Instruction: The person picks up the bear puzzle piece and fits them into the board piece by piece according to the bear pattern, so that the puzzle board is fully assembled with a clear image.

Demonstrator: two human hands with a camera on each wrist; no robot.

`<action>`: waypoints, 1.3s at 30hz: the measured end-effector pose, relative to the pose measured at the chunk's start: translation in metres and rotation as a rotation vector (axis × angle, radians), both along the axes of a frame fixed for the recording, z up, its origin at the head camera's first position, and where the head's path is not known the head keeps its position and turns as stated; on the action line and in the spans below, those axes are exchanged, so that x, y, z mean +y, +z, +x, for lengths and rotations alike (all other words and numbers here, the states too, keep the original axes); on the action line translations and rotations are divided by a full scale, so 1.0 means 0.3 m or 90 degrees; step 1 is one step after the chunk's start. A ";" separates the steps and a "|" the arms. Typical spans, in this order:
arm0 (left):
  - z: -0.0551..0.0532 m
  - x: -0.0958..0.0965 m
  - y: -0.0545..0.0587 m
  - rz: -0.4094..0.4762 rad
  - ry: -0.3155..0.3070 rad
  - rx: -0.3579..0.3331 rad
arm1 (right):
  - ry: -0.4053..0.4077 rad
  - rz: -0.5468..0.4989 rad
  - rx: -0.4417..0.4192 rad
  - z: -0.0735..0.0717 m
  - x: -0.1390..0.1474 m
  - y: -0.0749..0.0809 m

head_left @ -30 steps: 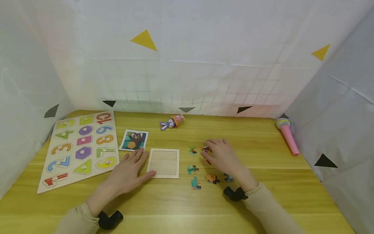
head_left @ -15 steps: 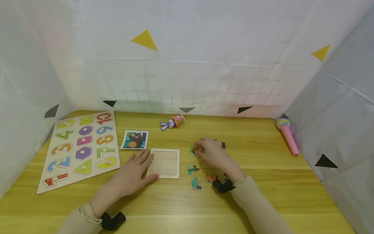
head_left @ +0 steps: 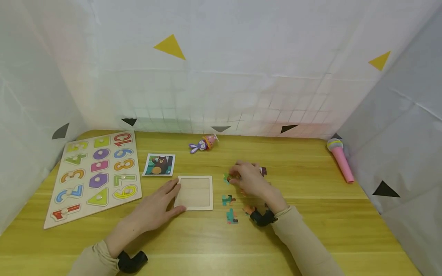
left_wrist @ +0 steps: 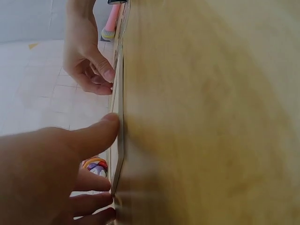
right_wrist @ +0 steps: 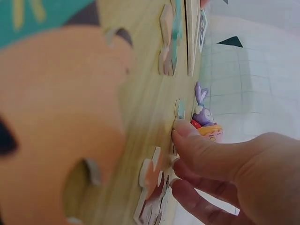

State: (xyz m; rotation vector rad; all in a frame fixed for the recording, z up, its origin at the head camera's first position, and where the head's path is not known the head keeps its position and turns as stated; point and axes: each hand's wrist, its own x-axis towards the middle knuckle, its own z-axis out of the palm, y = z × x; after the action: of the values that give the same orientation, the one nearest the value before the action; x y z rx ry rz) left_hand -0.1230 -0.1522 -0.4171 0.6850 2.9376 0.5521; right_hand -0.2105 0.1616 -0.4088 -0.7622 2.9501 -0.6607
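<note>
My left hand [head_left: 150, 210] rests at the left side of a square wooden puzzle tray [head_left: 211, 193], fingers extended. In the left wrist view its thumb [left_wrist: 110, 123] touches the tray's edge. To the right of the tray, my right hand [head_left: 251, 179] pinches a small jigsaw piece [right_wrist: 180, 108] between thumb and fingers, low at the table; its green end [head_left: 226, 177] sticks out past the fingers. Other jigsaw pieces lie around it: a teal one [head_left: 226, 200], another teal one [head_left: 231, 217], and a brown one [head_left: 263, 171]. An orange piece [right_wrist: 61, 108] looms large in the right wrist view.
A card with a bear picture [head_left: 159, 165] lies behind the left hand. Far left is a board of numbers and shapes [head_left: 90, 174]. A purple rabbit toy [head_left: 203, 144] lies at the back, a pink microphone [head_left: 341, 161] at the right. White sheeting [head_left: 241, 76] encloses the table.
My right hand has moved left, from over the brown pieces to the green piece, and now holds steady there. The left hand has barely shifted beside the tray.
</note>
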 end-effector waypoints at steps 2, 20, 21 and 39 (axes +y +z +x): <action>-0.002 -0.002 0.000 0.001 -0.002 0.005 | 0.005 0.006 0.006 -0.001 0.000 -0.003; -0.019 -0.003 -0.016 0.015 0.005 -0.017 | 0.041 -0.006 -0.008 0.008 0.005 0.019; -0.019 -0.003 -0.016 0.016 0.006 -0.018 | 0.046 -0.013 -0.009 0.009 0.006 0.023; -0.022 -0.017 -0.012 0.017 -0.005 -0.028 | 0.100 0.002 -0.023 0.034 -0.018 0.056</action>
State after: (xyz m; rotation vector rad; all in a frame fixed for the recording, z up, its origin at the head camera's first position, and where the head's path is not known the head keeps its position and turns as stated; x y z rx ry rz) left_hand -0.1296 -0.1572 -0.4206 0.6767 2.8905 0.5994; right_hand -0.2003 0.1563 -0.3921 -0.9590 2.8212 -0.6503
